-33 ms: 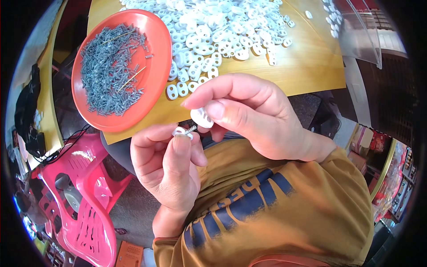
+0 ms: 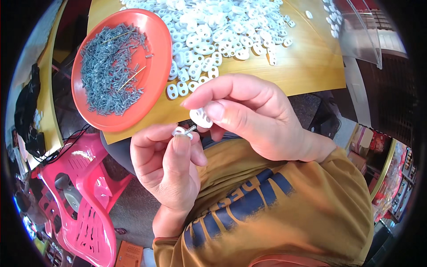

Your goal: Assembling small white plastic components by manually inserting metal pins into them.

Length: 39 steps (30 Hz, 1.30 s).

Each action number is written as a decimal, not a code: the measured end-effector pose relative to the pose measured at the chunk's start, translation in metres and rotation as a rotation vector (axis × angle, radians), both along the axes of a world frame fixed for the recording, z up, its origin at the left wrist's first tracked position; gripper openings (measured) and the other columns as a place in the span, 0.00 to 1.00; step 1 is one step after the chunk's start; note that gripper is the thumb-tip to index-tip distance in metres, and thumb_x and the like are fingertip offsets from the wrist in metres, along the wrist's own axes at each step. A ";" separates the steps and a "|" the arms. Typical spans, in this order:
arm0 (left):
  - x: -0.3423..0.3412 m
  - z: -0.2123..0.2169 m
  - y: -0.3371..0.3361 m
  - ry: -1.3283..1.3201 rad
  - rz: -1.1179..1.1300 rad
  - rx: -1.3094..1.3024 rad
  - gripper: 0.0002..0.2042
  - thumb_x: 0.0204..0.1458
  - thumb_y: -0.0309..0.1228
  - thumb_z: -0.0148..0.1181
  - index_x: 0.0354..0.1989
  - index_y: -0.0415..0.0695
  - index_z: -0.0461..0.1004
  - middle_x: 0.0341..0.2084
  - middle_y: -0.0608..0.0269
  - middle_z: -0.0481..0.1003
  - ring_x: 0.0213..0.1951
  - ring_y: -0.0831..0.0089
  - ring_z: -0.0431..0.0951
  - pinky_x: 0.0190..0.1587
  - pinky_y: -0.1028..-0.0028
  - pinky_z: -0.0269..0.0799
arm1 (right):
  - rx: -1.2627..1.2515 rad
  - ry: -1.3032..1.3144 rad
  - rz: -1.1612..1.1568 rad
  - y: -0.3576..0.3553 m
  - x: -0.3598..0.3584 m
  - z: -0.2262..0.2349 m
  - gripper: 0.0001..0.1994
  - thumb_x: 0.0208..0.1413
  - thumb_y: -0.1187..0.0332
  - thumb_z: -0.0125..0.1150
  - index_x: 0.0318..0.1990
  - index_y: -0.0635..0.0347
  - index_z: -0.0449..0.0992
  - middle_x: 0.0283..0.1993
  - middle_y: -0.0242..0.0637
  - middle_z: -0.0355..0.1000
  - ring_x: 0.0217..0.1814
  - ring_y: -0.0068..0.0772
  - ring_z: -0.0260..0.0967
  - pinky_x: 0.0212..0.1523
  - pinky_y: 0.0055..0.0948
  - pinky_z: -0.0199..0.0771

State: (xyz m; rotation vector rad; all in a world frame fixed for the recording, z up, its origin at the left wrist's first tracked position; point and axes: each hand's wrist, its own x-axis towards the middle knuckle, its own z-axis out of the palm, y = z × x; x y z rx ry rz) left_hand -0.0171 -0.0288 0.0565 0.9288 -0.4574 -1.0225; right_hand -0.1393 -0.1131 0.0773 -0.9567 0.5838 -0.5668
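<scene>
In front of my body, both hands work close together. My left hand (image 2: 171, 164) pinches a small white plastic piece with a hole (image 2: 179, 131), like a cord lock part, between thumb and forefinger. A short metal coil spring (image 2: 191, 129) sticks out of it toward the right. My right hand (image 2: 249, 113) grips a larger rounded white plastic piece with holes (image 2: 200, 118) by thumb and fingers. This piece is tilted just above the spring's upper end; whether they touch I cannot tell. Some of my right fingers are hidden behind the thumb and the piece.
A red-orange plate (image 2: 155, 75) heaped with small coil springs (image 2: 106, 71) stands at the left of the wooden table (image 2: 307, 78). Beyond my hands lies a big pile of white two-hole pieces (image 2: 213, 31). A pink plastic chair (image 2: 91, 222) is at lower left, a clear plastic container (image 2: 362, 35) at upper right.
</scene>
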 end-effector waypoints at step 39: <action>-0.005 -0.001 0.002 -0.006 0.046 0.078 0.07 0.49 0.21 0.54 0.35 0.39 0.64 0.25 0.59 0.72 0.17 0.79 0.69 0.20 0.84 0.66 | -0.999 0.130 -0.163 0.001 0.008 -0.014 0.09 0.46 0.78 0.55 0.38 0.64 0.71 0.26 0.39 0.67 0.27 0.38 0.67 0.26 0.29 0.66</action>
